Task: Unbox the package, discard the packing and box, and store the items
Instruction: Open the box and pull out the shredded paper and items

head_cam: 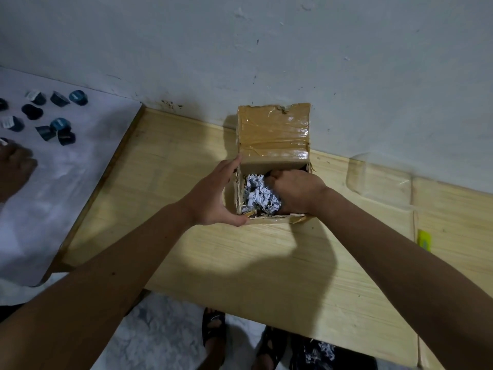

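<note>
My right hand (296,189) is down inside the open cardboard box (269,193), which stands on the wooden bench (240,263) near the wall with its taped lid flap (273,132) standing up at the far side. The fingers are curled shut into the shredded paper packing (257,194), so the packing lies directly under and to the left of my grip, and the way out is straight up through the open top. I cannot tell whether the fist has closed on paper alone or on an item buried beneath it, since the knuckles hide what is inside.

My left hand (216,193) is spread wide against the outside of the box's left wall, thumb along the near corner and fingertips at the far one, bracing rather than gripping. The right hand is the one placed for the lift.

The box appears filled with shredded paper on its left side; no item shows among it. On the white surface (66,182) to the left, well apart from the box, lie several small dark capsules (57,121), some with blue tops. Another person's hand (14,166) rests near them.
</note>
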